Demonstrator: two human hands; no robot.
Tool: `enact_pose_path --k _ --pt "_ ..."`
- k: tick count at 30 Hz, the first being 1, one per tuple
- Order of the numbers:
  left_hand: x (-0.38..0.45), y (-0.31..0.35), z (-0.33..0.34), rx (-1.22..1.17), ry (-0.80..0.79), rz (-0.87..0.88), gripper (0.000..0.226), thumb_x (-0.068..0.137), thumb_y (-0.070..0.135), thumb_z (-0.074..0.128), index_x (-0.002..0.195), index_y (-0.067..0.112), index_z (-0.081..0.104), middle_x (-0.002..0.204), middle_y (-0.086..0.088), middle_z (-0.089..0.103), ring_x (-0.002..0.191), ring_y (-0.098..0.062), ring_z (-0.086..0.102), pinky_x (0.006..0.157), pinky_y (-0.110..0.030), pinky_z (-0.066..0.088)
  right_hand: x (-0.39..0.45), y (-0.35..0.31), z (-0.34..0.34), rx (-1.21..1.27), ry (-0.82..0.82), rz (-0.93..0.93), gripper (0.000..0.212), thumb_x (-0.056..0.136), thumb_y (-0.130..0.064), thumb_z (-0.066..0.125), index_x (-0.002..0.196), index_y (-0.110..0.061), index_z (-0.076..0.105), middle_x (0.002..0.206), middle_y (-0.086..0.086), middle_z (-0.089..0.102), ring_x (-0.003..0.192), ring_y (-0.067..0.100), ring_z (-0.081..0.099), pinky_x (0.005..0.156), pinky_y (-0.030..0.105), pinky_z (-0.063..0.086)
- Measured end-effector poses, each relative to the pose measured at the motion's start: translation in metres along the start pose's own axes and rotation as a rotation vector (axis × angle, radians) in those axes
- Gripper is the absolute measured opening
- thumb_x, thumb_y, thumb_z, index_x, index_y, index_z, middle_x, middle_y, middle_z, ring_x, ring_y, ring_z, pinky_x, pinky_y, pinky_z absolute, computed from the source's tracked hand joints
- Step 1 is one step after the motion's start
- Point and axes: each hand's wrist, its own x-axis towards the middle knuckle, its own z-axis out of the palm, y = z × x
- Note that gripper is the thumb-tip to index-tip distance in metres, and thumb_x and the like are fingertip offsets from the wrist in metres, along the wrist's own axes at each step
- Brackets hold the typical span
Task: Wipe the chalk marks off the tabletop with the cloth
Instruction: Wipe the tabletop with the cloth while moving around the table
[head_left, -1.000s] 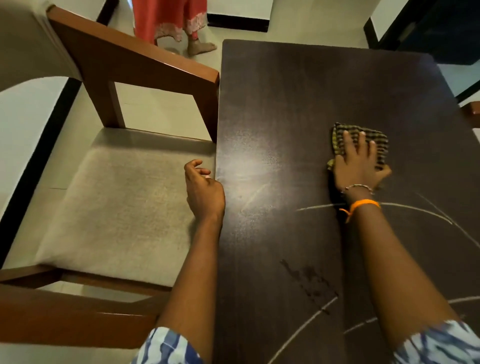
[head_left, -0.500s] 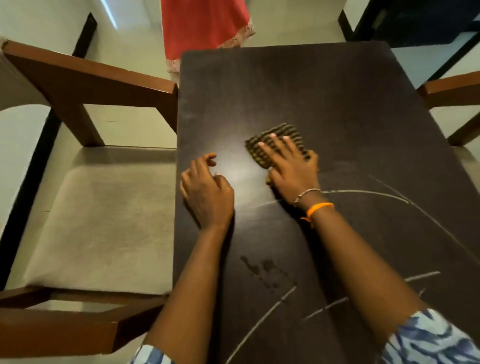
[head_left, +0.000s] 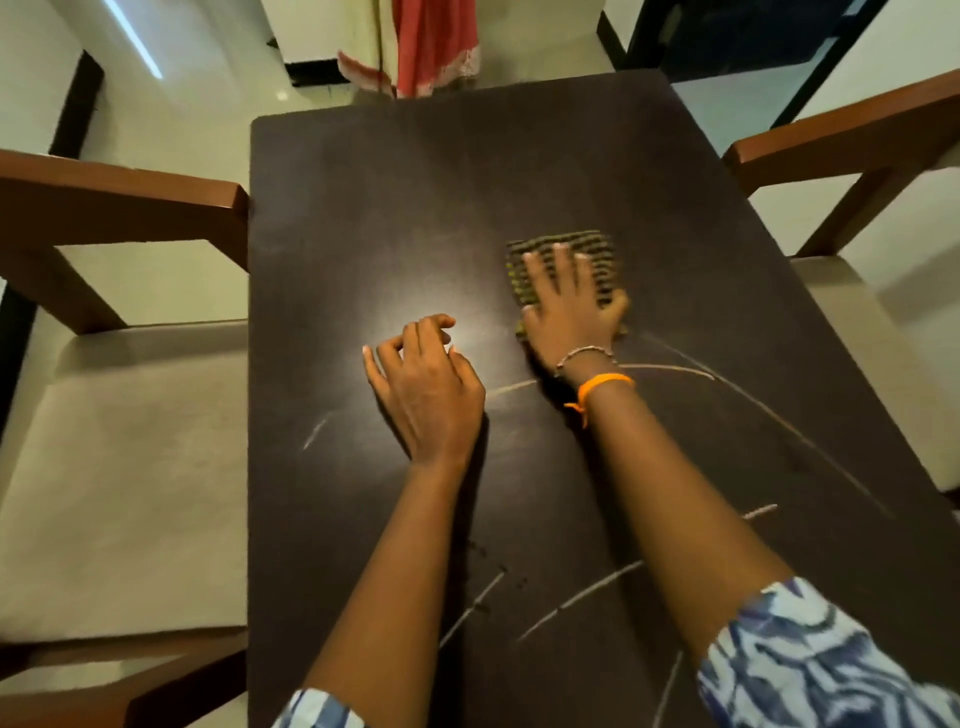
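A dark brown tabletop (head_left: 415, 197) fills the middle of the view. My right hand (head_left: 569, 312) lies flat with spread fingers on a folded checked cloth (head_left: 597, 249) and presses it onto the table, just beyond a curved chalk line (head_left: 670, 368). More chalk strokes (head_left: 582, 597) run across the near part of the table, and a short one (head_left: 315, 431) lies near the left edge. My left hand (head_left: 426, 384) rests on the table to the left of the cloth, fingers loosely bent, holding nothing.
A wooden chair with a beige seat (head_left: 119, 467) stands against the table's left edge. Another wooden chair (head_left: 841, 140) is at the right. A person in a red garment (head_left: 436, 41) stands beyond the far end. Small dark smudges (head_left: 498, 571) mark the near tabletop.
My right hand slid the cloth left across the table and then back to the right. My left hand moved from the table's left edge onto the tabletop. The camera view shifted left.
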Motion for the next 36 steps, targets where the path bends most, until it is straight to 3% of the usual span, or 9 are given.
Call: enact_pose_path --k 3,5,11,16,18,22,26,32,36 --pt "-0.01 0.018 0.014 -0.002 -0.011 0.082 0.027 0.084 0.014 0.045 0.107 0.019 0.059 0.1 0.0 0.063 0.106 -0.023 0.051 0.113 -0.05 0.02 -0.016 -0.016 0.007 -0.028 -0.025 -0.282 0.059 0.092 -0.035 0.039 0.147 -0.04 0.017 0.16 -0.005 0.01 0.147 0.017 0.008 0.106 0.055 0.015" --pt "-0.017 0.024 0.021 0.016 -0.037 0.174 0.029 0.084 0.017 0.04 0.104 0.016 0.06 0.098 -0.002 0.064 0.102 -0.024 0.053 0.112 -0.052 0.024 -0.013 0.016 0.0 -0.037 -0.022 -0.315 0.059 0.092 -0.035 0.038 0.146 -0.041 0.016 0.159 -0.008 0.01 0.146 0.016 0.009 0.105 0.053 0.018" --pt "-0.017 0.026 0.03 0.137 -0.059 0.222 0.024 0.084 0.02 0.046 0.104 0.016 0.06 0.099 -0.002 0.064 0.099 -0.025 0.055 0.111 -0.052 0.025 0.002 0.168 -0.031 0.013 0.003 0.101 0.057 0.095 -0.033 0.04 0.147 -0.038 0.018 0.159 -0.005 0.012 0.147 0.02 0.009 0.107 0.065 0.014" --pt "-0.018 0.027 0.034 0.25 -0.097 0.261 0.02 0.087 0.023 0.047 0.1 0.014 0.058 0.1 -0.004 0.062 0.095 -0.025 0.055 0.112 -0.054 0.021 -0.001 0.155 -0.027 0.046 0.032 0.276 0.058 0.095 -0.032 0.039 0.148 -0.036 0.016 0.16 -0.001 0.009 0.147 0.023 0.004 0.106 0.069 0.007" --pt "-0.018 0.028 0.034 0.27 -0.107 0.26 0.019 0.087 0.023 0.045 0.099 0.014 0.058 0.101 -0.004 0.062 0.095 -0.025 0.055 0.113 -0.053 0.018 -0.005 0.108 -0.019 0.025 0.033 0.172 0.06 0.093 -0.033 0.04 0.148 -0.036 0.015 0.16 -0.001 0.007 0.147 0.024 0.005 0.106 0.068 0.009" --pt "-0.018 0.026 0.033 0.298 -0.067 0.226 0.016 0.087 0.02 0.045 0.092 0.013 0.058 0.096 -0.006 0.061 0.093 -0.027 0.053 0.114 -0.054 0.017 -0.025 0.005 0.003 0.011 -0.009 -0.256 0.059 0.091 -0.035 0.04 0.146 -0.039 0.019 0.16 -0.001 0.01 0.147 0.022 0.008 0.106 0.06 0.013" --pt "-0.019 0.027 0.032 0.284 -0.068 0.241 0.017 0.087 0.017 0.045 0.092 0.013 0.06 0.098 -0.006 0.061 0.095 -0.025 0.053 0.114 -0.055 0.016 -0.013 0.03 -0.003 -0.009 -0.027 -0.38 0.058 0.091 -0.035 0.038 0.145 -0.041 0.02 0.159 -0.007 0.013 0.146 0.018 0.01 0.106 0.054 0.018" --pt "-0.02 0.026 0.03 0.283 -0.05 0.276 0.018 0.086 0.018 0.05 0.1 0.014 0.062 0.103 -0.003 0.063 0.107 -0.027 0.053 0.114 -0.053 0.009 0.011 0.184 -0.033 0.042 0.017 0.118 0.058 0.094 -0.029 0.04 0.146 -0.04 0.019 0.159 -0.005 0.012 0.147 0.02 0.009 0.107 0.064 0.013" --pt "-0.02 0.029 0.03 0.288 -0.091 0.342 0.022 0.089 0.022 0.044 0.101 0.015 0.061 0.104 -0.003 0.063 0.109 -0.025 0.054 0.115 -0.05 0.005 0.016 0.196 -0.038 0.064 0.008 0.35 0.056 0.096 -0.029 0.035 0.147 -0.039 0.015 0.16 -0.004 0.007 0.147 0.02 0.004 0.109 0.063 0.007"
